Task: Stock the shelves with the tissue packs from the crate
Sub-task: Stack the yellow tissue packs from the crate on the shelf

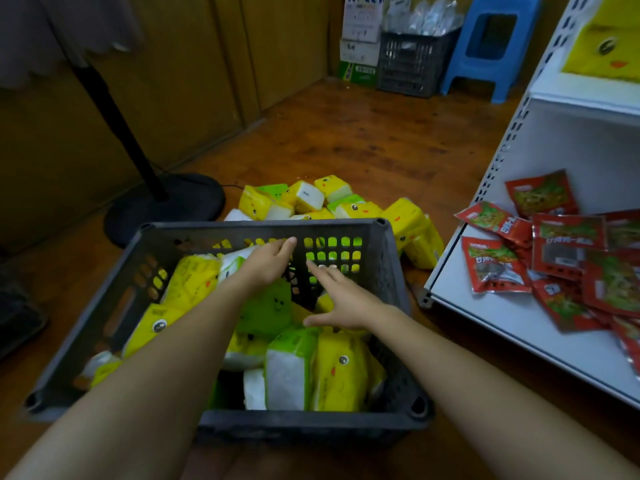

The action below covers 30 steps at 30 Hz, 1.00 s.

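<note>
Many yellow and green tissue packs [332, 368] fill the dark crate [391, 271] on the wooden floor [346, 133], lying at all angles, some on end and some flat. A green pack [266, 306] sits near the middle, with a yellow one [194, 282] against the left wall. More packs lie in a loose heap [332, 202] on the floor just beyond the crate's far wall, showing through its grid holes.

Both hands reach into the crate over the packs. The left hand [270, 261] is stretched toward the far wall, fingers straight and close together, holding nothing. The right hand [346, 299] hovers just right of it, fingers spread and thumb out, also holding nothing.

To the right stands a white shelf unit [519, 323]; red snack packets [561, 258] lie scattered on its low shelf, and a yellow pack [602, 43] rests on the shelf above. To the far left is a black round stand base [166, 206] with its pole. In the far corner sit a second dark crate [412, 64], cardboard boxes [360, 36] and a blue stool [491, 46].
</note>
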### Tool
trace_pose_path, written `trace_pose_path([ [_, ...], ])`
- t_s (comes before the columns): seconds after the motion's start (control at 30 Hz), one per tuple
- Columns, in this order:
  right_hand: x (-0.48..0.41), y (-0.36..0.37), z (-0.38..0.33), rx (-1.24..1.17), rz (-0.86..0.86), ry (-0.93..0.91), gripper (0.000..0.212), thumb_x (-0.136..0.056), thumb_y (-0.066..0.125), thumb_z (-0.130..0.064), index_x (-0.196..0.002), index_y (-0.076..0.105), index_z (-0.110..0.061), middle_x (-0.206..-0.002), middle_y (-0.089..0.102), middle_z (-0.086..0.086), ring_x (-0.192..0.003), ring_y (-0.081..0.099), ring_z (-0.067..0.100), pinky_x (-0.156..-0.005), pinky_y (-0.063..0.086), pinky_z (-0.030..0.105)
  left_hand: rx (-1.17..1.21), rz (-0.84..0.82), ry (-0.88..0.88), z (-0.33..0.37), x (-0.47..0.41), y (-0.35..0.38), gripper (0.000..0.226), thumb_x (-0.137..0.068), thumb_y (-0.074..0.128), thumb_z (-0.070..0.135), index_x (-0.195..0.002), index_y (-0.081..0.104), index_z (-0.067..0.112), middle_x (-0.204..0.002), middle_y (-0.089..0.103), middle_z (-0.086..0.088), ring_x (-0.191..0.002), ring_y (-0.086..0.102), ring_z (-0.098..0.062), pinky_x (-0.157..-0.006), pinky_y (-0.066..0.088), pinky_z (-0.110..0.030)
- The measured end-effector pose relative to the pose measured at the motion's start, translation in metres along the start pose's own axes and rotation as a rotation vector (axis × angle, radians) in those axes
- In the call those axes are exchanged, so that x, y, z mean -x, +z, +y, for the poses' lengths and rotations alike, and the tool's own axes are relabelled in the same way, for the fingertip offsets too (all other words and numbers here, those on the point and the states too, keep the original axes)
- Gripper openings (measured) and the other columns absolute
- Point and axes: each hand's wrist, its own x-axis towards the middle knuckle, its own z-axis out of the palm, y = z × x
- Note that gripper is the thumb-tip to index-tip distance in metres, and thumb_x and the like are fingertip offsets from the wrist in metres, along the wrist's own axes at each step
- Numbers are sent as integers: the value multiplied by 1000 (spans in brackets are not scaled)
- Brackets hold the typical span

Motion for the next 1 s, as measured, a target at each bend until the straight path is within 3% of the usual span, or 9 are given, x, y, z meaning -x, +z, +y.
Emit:
trace_pose_path([
  [0.3,-17,25,-7,-255,146,357,100,-80,65,-50,-149,-3,-26,-154,12,8,-139,24,30,-109,31,44,-42,-167,-99,6,-9,28,56,-101,22,43,-139,40,6,-141,44,-18,-130,41,-30,-102,33,-33],
  [0.57,-13,33,8,-389,141,700,107,-73,66,-59,-149,-2,-25,-154,6,12,-139,19,36,-107,28,49,-73,-286,-138,8,-29,63,62,-100,19,47,-144,32,5,-150,33,-15,-137,33,-30,-110,25,-36],
  [0.67,-11,35,18,-472,140,756,111,-72,69,-57,-149,-3,-23,-154,5,13,-139,20,35,-107,28,46,-80,-358,-136,6,-41,80,64,-99,17,51,-146,30,10,-153,27,-11,-142,24,-26,-115,17,-37],
  [0.83,-15,38,24,-540,179,800,107,-74,70,-52,-149,-1,-22,-153,9,13,-138,23,34,-108,28,41,-80,-487,-233,1,-56,104,68,-96,11,58,-146,31,17,-153,27,-10,-141,24,-28,-116,18,-43],
  [1.0,-15,43,26,-385,156,840,96,-82,62,-49,-149,-1,-21,-150,17,13,-131,38,31,-96,40,40,-60,-565,-299,-1,-58,126,65,-97,12,56,-149,22,18,-155,22,-7,-143,20,-28,-116,18,-41],
])
